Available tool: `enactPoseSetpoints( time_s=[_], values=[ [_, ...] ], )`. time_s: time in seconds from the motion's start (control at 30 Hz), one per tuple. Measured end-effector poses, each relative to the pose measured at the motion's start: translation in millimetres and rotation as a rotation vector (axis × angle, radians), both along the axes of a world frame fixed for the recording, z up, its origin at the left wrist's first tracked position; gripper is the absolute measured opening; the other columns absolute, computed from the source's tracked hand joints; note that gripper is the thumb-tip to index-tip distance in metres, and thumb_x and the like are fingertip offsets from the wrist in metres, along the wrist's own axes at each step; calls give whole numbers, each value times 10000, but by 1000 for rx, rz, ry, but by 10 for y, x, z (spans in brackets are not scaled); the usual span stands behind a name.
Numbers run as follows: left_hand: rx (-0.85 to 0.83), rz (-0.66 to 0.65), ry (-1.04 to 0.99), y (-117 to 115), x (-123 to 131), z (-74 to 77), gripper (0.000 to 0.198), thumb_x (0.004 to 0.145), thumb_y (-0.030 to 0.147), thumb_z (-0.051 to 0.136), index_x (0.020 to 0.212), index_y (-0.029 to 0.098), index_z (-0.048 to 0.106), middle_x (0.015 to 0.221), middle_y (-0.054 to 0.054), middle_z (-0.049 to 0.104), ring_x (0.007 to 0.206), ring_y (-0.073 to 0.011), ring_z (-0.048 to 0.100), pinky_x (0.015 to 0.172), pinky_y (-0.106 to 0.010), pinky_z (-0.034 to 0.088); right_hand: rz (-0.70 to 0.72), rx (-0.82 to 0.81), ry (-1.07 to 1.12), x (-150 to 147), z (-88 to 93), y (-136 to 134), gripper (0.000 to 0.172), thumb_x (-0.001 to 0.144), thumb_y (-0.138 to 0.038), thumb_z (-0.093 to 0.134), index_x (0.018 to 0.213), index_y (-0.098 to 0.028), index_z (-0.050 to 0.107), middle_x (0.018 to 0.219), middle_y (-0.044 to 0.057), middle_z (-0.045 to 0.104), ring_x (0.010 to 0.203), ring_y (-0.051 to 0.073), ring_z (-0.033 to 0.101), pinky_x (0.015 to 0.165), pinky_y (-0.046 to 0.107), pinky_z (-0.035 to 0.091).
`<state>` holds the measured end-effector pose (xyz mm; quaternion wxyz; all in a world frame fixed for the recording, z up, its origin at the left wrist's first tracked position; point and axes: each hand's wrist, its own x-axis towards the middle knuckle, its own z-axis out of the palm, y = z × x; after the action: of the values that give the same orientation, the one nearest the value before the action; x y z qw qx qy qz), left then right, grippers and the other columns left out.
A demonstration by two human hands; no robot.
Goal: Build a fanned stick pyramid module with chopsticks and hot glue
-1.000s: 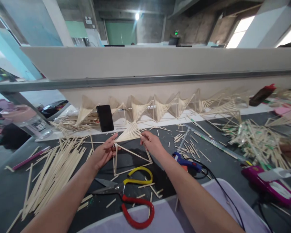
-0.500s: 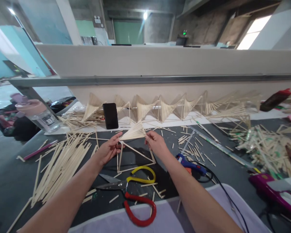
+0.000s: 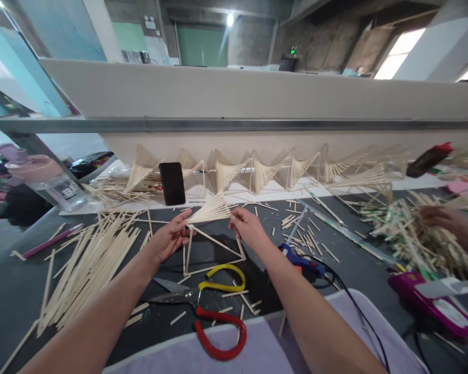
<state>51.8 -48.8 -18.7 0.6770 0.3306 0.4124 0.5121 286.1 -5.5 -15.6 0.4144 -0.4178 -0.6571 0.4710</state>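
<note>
Between my hands stands a wooden stick frame point(image 3: 215, 242) with a fan of thin sticks point(image 3: 211, 209) across its upper part. My left hand point(image 3: 174, 235) pinches its left corner, thumb on top and fingers curled beneath. At the right end of the fan, the thumb and fingertips of my right hand point(image 3: 246, 225) close on the frame's edge. Scissors point(image 3: 197, 296) with one yellow and one red handle lie partly open on the table below the frame. A blue glue gun point(image 3: 302, 259) rests right of my right forearm.
Loose sticks point(image 3: 91, 270) lie piled at left. A phone point(image 3: 172, 183) leans upright behind, beside a row of finished stick models point(image 3: 265, 171). A bottle point(image 3: 49, 179) stands far left. Another person's hand point(image 3: 452, 226) is over a stick heap point(image 3: 417, 239) at right. A purple cloth point(image 3: 171, 358) lies in front.
The view has shifted slightly, so things sit a little further left. My hands keep their hold on the frame. The other person's hand has come further in over the heap at right.
</note>
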Motion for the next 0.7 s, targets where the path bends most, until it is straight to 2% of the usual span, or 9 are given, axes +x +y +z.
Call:
enactPoseSetpoints(
  time_s=[0.17,0.4,0.7],
  values=[
    [24,-1,-9,6,-26,-16,594,746,117,595,1307,211,423,875,-23,633,666,-111,635,480,-167,479,-7,4,-2,-9,-13,-5,127,781,-318,452,722,-206,465,544,-55,521,329,73,387,358,208,323],
    [65,-10,-11,19,-59,-116,532,789,207,597,1296,239,439,923,-39,595,701,-102,623,503,-156,455,16,-14,2,9,-25,-17,179,794,-373,469,740,-202,471,576,-49,543,342,70,394,364,207,320],
    [96,-44,-67,32,-52,-175,500,797,232,581,1280,236,450,1180,-103,532,754,-136,639,473,-175,430,18,-3,-18,16,-40,-21,194,804,-380,472,753,-194,463,609,-36,571,343,62,395,364,203,311]
  ],
)
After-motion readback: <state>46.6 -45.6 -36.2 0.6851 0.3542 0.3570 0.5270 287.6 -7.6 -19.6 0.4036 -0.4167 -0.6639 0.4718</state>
